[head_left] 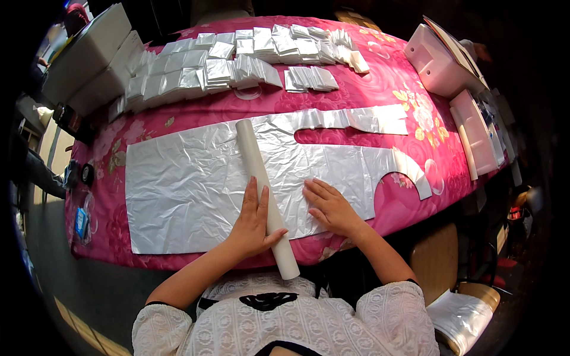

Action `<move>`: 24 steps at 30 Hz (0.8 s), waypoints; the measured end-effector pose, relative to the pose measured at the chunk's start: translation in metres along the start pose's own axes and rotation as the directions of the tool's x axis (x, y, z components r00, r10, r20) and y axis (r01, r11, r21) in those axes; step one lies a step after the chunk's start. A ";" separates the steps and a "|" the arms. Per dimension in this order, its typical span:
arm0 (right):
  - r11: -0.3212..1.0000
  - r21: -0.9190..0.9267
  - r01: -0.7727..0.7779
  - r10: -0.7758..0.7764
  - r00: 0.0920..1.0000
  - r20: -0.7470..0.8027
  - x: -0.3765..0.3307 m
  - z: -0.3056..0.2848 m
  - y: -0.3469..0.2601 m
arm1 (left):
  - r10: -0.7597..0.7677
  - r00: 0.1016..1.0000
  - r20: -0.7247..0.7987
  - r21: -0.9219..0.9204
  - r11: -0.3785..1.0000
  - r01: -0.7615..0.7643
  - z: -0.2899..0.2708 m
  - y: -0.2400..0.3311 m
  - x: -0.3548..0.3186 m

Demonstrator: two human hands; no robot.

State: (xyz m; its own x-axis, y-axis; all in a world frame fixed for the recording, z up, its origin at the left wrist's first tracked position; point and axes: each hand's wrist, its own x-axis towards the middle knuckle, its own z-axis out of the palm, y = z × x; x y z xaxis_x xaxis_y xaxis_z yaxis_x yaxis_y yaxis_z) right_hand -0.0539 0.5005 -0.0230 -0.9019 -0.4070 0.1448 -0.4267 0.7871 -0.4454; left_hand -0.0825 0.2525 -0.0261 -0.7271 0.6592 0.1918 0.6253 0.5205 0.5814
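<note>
- Silvery-white, wrinkled plastic sheet (190,190): spread across the middle of the pink, floral-covered counter (383,83), straight edge at the left, strap-like ends and rounded cut-outs at the right.
- White, smooth cylindrical tube (255,157): lies aslant across the sheet, near end projecting past the counter edge toward the person.
- Left hand (252,225): in contact with the tube, thumb across it; firmness of grip cannot be determined.
- Right hand (333,209): palm down on the sheet, right of the tube, fingers extended, holding nothing.
- Hands: apart, on opposite sides of the tube's centreline.
- Folded, silvery-white plastic packets (166,74): arranged in rows along the counter's far side, beyond the sheet.
- White, box-shaped container (436,62): at the counter's far right.
</note>
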 end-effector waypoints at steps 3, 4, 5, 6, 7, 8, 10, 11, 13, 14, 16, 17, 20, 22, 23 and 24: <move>0.960 -0.148 -0.238 0.213 0.963 -0.165 -0.025 -0.034 0.066 | -0.012 0.995 -0.094 -0.058 0.998 0.007 0.020 0.014 0.004; 0.942 -0.143 -0.304 0.265 0.934 -0.240 -0.039 -0.045 0.092 | -0.008 0.993 -0.120 -0.073 0.997 -0.001 0.025 0.018 0.006; 0.907 -0.101 -0.409 0.360 0.876 -0.321 -0.059 -0.054 0.118 | -0.014 0.992 -0.124 -0.086 0.996 0.004 0.027 0.023 0.009; 0.855 -0.136 -0.500 0.416 0.819 -0.396 -0.079 -0.063 0.143 | -0.022 0.992 -0.124 -0.101 0.995 0.009 0.029 0.027 0.013; 0.823 -0.132 -0.553 0.445 0.771 -0.456 -0.097 -0.070 0.162 | -0.021 0.992 -0.122 -0.082 0.997 0.011 0.030 0.030 0.017; 0.783 -0.126 -0.609 0.474 0.716 -0.512 -0.114 -0.075 0.176 | -0.018 0.993 -0.116 -0.070 0.998 0.010 0.031 0.033 0.020; 0.752 -0.120 -0.648 0.493 0.674 -0.550 -0.134 -0.078 0.192 | -0.002 0.994 -0.108 -0.050 0.999 -0.003 0.035 0.037 0.025; 0.783 -0.152 -0.603 0.397 0.674 -0.623 -0.130 -0.076 0.189 | 0.006 0.994 -0.108 -0.038 0.999 -0.010 0.037 0.038 0.024; 0.765 -0.029 -0.643 0.490 0.612 -0.621 -0.121 -0.079 0.183 | 0.021 0.994 -0.112 -0.024 0.999 -0.024 0.038 0.040 0.026; 0.743 0.033 -0.669 0.543 0.572 -0.614 -0.117 -0.081 0.175 | 0.021 0.995 -0.101 -0.019 1.000 -0.023 0.038 0.041 0.027; 0.793 -0.033 -0.608 0.421 0.587 -0.692 -0.101 -0.084 0.152 | 0.022 0.997 -0.079 -0.014 1.000 -0.023 0.038 0.044 0.030; 0.834 0.017 -0.551 0.410 0.599 -0.688 -0.089 -0.086 0.133 | 0.047 0.988 -0.146 -0.043 0.998 -0.053 0.037 0.046 0.030; 0.914 0.131 -0.385 0.378 0.685 -0.622 -0.042 -0.077 0.047 | 0.160 0.968 -0.193 -0.208 0.958 -0.200 0.027 0.049 0.027; 0.952 0.149 -0.269 0.306 0.790 -0.531 -0.018 -0.065 -0.003 | 0.023 0.984 -0.178 -0.448 0.888 -0.102 0.014 0.063 0.025; 0.928 0.286 -0.241 0.353 0.817 -0.456 -0.009 -0.056 -0.026 | -0.082 0.994 -0.073 -0.624 0.781 0.019 0.010 0.064 0.024; 0.877 0.432 -0.210 0.388 0.839 -0.380 -0.004 -0.045 -0.045 | -0.161 0.986 0.051 -0.760 0.634 0.143 0.007 0.064 0.023</move>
State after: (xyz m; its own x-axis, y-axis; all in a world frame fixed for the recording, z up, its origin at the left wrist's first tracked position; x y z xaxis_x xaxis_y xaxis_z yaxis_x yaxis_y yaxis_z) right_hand -0.0338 0.4870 0.0360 -0.9483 0.1400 0.2849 -0.1561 0.5756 -0.8027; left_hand -0.0573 0.3051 0.0098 -0.8029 0.5935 0.0551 0.0768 0.0114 0.9970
